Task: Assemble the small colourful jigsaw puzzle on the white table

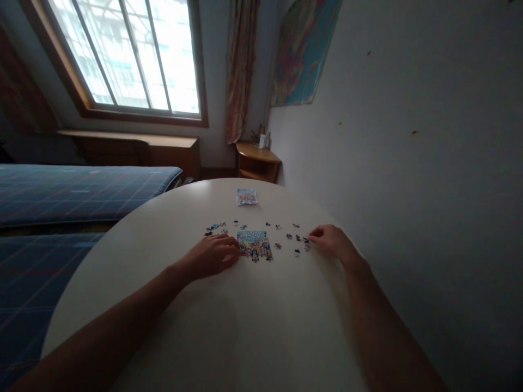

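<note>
A partly joined jigsaw puzzle point(254, 243) with a colourful picture lies flat on the round white table point(261, 316). My left hand point(212, 255) rests at its left edge, palm down, fingers stretched out and slightly bent, holding nothing I can see. To the right, my right hand point(330, 239) has thumb and forefinger pinched together at a dark puzzle piece point(306, 239), one of a loose group there. The fingers partly cover what they grip. Another loose puzzle piece point(278, 246) lies close to the puzzle's right edge.
More loose puzzle pieces point(216, 226) are scattered beyond my left hand. A small printed picture point(247, 197) lies near the table's far side. Along the right runs a white wall point(429, 190); a bed with a blue plaid cover point(81, 190) stands left. A wooden corner shelf point(258, 152) is behind.
</note>
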Motion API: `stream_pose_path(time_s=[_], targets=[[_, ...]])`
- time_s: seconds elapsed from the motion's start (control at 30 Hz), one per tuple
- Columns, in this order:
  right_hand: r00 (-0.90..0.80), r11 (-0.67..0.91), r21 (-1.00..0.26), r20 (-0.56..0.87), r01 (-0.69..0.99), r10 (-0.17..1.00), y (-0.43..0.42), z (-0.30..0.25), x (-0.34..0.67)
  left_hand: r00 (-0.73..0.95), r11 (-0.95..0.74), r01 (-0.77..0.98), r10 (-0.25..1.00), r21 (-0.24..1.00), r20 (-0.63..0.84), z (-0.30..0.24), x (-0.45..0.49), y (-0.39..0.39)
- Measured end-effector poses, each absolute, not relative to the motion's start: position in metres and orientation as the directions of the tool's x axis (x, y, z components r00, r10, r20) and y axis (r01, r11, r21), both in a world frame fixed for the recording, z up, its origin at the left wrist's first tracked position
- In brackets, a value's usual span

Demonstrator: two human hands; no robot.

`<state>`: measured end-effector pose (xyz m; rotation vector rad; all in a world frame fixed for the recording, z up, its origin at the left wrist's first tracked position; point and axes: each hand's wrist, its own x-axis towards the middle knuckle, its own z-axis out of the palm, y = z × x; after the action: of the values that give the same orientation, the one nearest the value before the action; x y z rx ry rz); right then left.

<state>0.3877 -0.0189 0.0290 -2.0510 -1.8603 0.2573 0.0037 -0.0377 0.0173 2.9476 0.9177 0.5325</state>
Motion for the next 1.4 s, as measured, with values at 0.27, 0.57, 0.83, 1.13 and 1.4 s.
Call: stream_pose_path(time_s=[0.27, 0.57, 0.83, 1.13, 1.4], targets=[[0.091, -0.133, -0.356, -0.133, 0.925, 0.987, -0.025, 0.034, 0.38, 0.78, -0.845, 0.528, 0.523, 0.088, 0.343, 0.014, 0.003, -0.036], [0.079, -0.12, -0.357, -0.127, 0.927, 0.989, -0.025, 0.038, 0.369, 0.775, -0.854, 0.514, 0.502, 0.078, 0.384, 0.01, 0.002, -0.035], [0.09, -0.085, -0.355, -0.003, 0.931, 0.996, -0.023, 0.033, 0.364, 0.776, -0.856, 0.509, 0.503, 0.092, 0.379, 0.011, 0.002, -0.035], [0.015, 0.016, -0.357, 0.082, 0.934, 0.997, -0.02, 0.026, 0.356, 0.782, -0.861, 0.5, 0.497, 0.098, 0.377, 0.013, 0.002, -0.035], [0.024, 0.03, -0.429, 0.119, 0.903, 0.993, -0.017, 0.022, 0.359, 0.783, -0.865, 0.489, 0.492, 0.112, 0.381, 0.01, 0.001, -0.034]])
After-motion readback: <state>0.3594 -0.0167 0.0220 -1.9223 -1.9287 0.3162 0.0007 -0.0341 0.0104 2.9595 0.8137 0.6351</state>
